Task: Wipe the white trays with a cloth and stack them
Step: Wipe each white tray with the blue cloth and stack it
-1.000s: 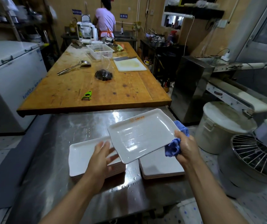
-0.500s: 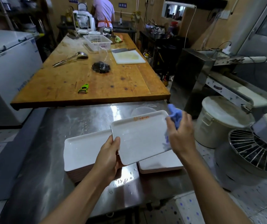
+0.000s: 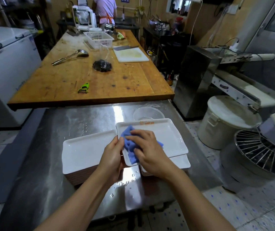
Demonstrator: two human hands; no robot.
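We hold the white tray over the right stack, left hand gripping its near-left rim, right hand pressing the blue cloth flat. It looks stiff, light and wet-slick, so the rim seems safest.

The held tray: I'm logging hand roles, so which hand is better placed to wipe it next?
Right. The right hand already presses the blue cloth on the held tray; the left hand grips its near-left edge.
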